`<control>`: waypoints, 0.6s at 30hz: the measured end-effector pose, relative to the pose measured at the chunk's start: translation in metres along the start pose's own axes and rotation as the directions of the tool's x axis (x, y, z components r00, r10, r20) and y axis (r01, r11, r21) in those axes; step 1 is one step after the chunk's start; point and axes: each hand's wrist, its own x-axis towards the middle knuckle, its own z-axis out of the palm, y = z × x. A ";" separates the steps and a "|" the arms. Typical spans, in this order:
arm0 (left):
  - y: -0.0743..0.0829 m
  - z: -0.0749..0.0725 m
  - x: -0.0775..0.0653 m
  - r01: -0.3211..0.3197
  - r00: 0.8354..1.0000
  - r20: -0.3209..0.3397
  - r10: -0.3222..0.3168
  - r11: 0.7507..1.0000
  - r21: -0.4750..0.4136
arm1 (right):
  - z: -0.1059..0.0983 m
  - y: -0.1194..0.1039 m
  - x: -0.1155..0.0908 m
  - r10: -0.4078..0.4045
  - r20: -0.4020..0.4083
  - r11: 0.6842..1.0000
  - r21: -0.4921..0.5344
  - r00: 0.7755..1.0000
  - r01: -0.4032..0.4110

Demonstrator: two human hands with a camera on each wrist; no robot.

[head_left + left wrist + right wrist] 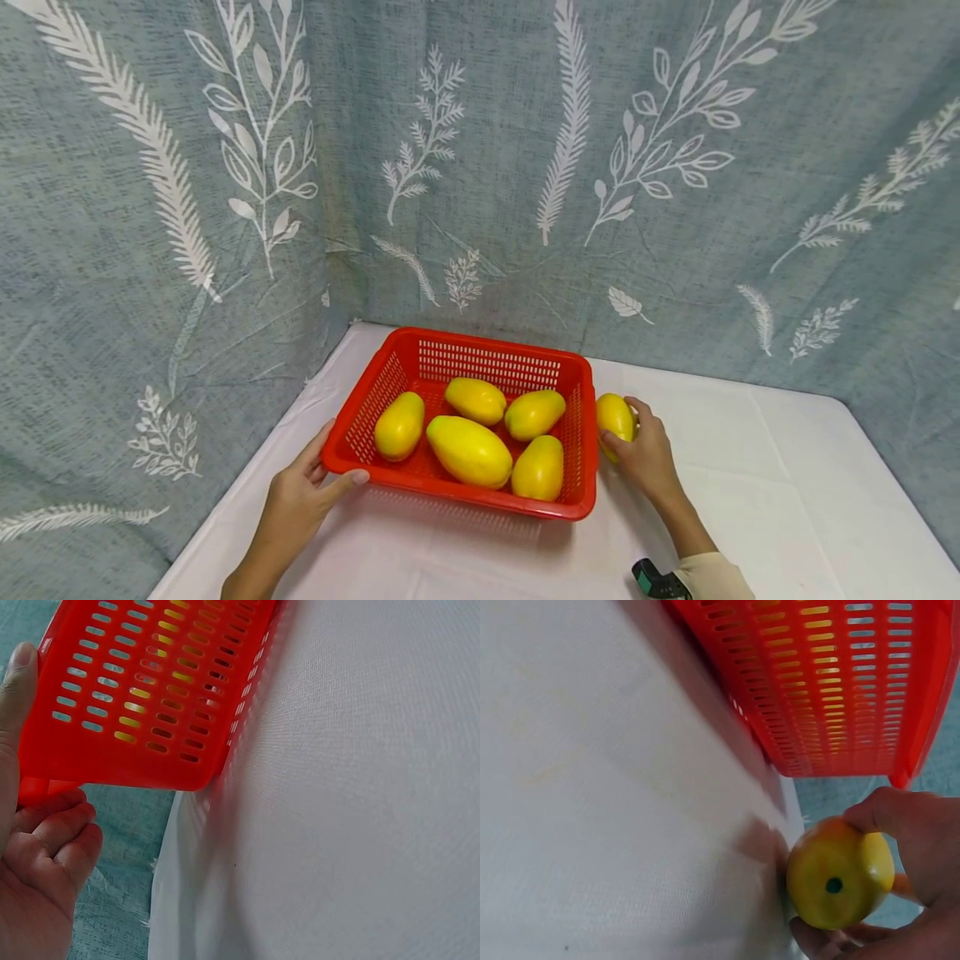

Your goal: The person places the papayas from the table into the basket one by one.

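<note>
A red plastic basket (465, 492) with slotted walls holds several smooth yellow fruits (471, 452), mango-like in shape. My left hand (296, 500) grips its left front corner, thumb over the rim and fingers curled beneath, as the left wrist view shows. Just outside the right wall, my right hand (648, 450) holds another yellow fruit (836, 874) between thumb and fingers. That fruit has a small dark green spot on the end facing the right wrist camera, and it is close over the table.
The basket is on a white-covered table (750, 483). Blue-green curtains (480, 167) with white leaf prints hang behind and at the sides. A dark band with a small device (656, 581) is around the right wrist beside a beige sleeve (712, 577).
</note>
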 end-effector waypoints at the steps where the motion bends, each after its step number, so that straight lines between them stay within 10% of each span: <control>1: 0.000 0.000 0.000 0.002 1.000 0.002 -0.002 1.000 0.000 | -0.001 0.000 -0.001 0.002 -0.001 1.000 0.001 1.000 -0.002; 18: 0.001 -0.001 0.001 -0.031 1.000 -0.003 0.031 0.999 0.008 | -0.027 -0.013 -0.018 0.002 -0.035 0.998 0.058 0.999 0.000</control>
